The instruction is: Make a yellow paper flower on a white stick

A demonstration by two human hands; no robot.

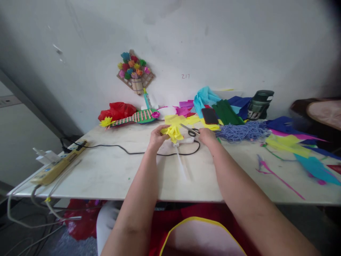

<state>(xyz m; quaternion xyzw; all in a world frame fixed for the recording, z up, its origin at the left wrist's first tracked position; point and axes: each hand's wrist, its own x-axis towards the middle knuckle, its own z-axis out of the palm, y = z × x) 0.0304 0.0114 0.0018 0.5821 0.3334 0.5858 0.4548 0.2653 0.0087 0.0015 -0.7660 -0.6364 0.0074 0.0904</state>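
A yellow crepe-paper flower (174, 133) with pointed petals is pinched in my left hand (158, 136), held just above the table. Close by on the right, my right hand (207, 136) has its fingers closed at the black-handled scissors (192, 132). The scissors' blades point left toward the flower, and part of the handle is hidden by my fingers. Below the flower lies a white glue gun (187, 140) with a black cord. A pale, translucent stick (181, 163) extends toward me from beneath the flower, blurred at its near end.
A phone (209, 116), crepe-paper sheets (226, 111) and a heap of bluish paper strands (241, 132) lie behind and right. A green paper-covered guitar shape (142, 116) and a glue bottle (147, 99) are behind left. A power strip (60, 163) sits left, its cord crossing the table (106, 177).
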